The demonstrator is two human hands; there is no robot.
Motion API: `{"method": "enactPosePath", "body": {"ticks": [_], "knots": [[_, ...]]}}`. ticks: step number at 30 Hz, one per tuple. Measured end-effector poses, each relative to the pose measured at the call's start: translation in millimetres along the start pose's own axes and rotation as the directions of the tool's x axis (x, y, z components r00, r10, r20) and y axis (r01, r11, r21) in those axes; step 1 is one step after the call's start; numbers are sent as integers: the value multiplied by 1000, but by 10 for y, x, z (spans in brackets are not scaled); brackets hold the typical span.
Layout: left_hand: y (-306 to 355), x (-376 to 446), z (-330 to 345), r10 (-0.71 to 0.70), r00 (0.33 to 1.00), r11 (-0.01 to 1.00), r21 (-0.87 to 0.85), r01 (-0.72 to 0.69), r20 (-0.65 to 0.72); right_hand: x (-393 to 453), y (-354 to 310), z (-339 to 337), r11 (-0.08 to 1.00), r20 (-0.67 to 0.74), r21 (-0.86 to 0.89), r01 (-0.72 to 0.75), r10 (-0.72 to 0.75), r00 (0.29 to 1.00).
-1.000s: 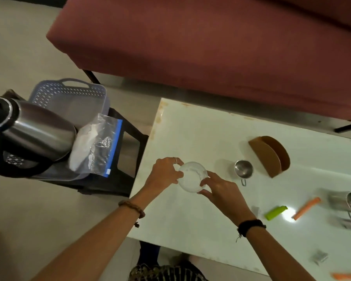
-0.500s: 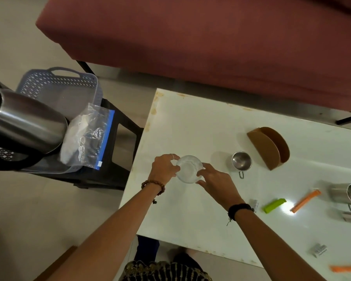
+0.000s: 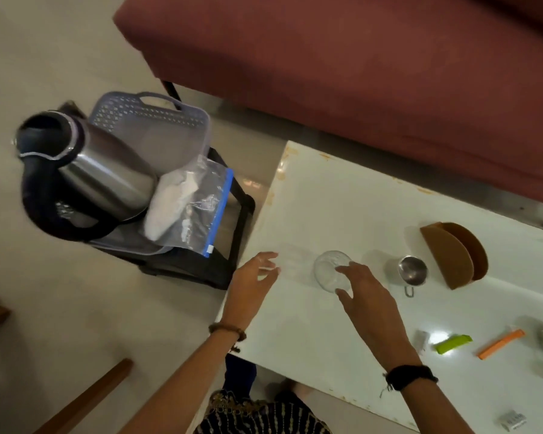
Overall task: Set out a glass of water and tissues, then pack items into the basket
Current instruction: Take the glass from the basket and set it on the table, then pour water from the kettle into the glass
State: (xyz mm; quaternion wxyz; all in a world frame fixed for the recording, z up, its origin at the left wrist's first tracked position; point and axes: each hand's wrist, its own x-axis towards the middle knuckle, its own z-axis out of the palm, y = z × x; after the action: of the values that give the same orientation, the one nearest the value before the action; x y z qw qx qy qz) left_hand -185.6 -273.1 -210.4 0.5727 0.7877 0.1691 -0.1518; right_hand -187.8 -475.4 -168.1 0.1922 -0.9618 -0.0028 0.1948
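Note:
A clear glass point(image 3: 328, 270) stands upright on the white table point(image 3: 342, 214). My right hand point(image 3: 369, 303) rests against its right side, thumb and fingers around the rim. My left hand point(image 3: 254, 281) hovers at the table's left edge, fingers spread, holding nothing. A grey perforated basket point(image 3: 170, 126) sits on a dark stool to the left, with a steel kettle point(image 3: 85, 177) and a zip bag of white tissues point(image 3: 185, 205) in it.
On the table lie a small steel cup point(image 3: 411, 272), a brown holder point(image 3: 452, 255), a green lighter point(image 3: 453, 343), an orange stick point(image 3: 500, 344) and a mug at the right edge. A red sofa point(image 3: 358, 73) stands behind. A wooden bar point(image 3: 85, 399) crosses the floor.
My left hand has let go of the glass and moved left toward the table edge. My right hand stays on the glass. The view has swung left.

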Motion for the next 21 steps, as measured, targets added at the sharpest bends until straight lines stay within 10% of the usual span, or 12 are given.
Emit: {"method": "enactPosePath", "body": {"ticks": [5,11,21], "knots": [[-415,-367,-983,-155,959,976,-184,112,-237,-8,-1199,27,910,-18,350,223,-232,973],[-708,-205,-2259,-392,743,857,-509,80,-543,395,-2750,453,702,128,665,255,-443,887],[-773,589,-3275,-452,819,821,-524,227,-354,967,-3964,1302,484,234,875,6,-434,870]]}}
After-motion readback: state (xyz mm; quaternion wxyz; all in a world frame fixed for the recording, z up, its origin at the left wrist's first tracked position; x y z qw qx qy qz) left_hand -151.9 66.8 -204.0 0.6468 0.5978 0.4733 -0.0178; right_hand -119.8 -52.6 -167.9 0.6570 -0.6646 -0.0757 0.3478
